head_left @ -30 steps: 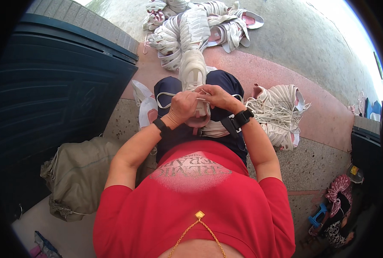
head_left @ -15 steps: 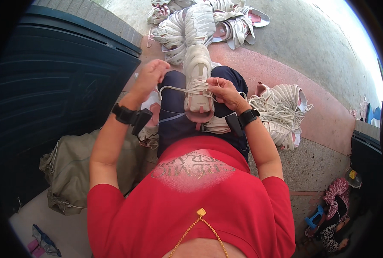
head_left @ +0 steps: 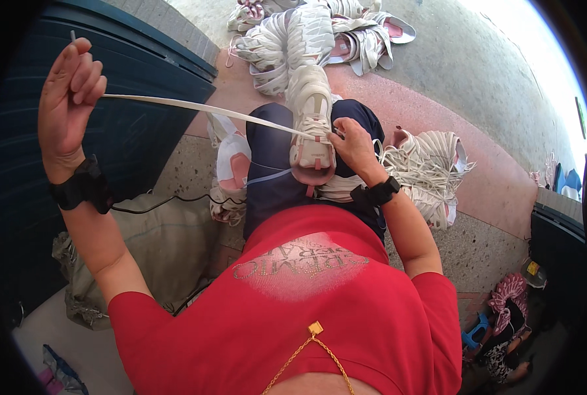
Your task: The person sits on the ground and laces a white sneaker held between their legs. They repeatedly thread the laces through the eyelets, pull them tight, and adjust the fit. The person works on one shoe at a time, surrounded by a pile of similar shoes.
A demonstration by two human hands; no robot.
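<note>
A cream shoe upper with a pink lining and pink tabs lies over my lap, its heel opening toward me. From its lacing a flat white shoelace runs taut to the far left. My left hand is raised there, closed around the lace, whose tip sticks up above the fingers. At the right edge of the lacing my right hand is closed, thumb and forefinger pinching the upper's side. What lies under those fingertips is partly hidden.
Nested shoe uppers are heaped ahead of my knees. A laced bundle of uppers lies to the right, more uppers at my left leg. A dark door stands left, above an olive sack. A black cable hangs from my left wrist.
My left hand has swung far out to the left and up, drawing the shoelace out long and taut. My right hand has shifted slightly and stays at the upper's right edge.
</note>
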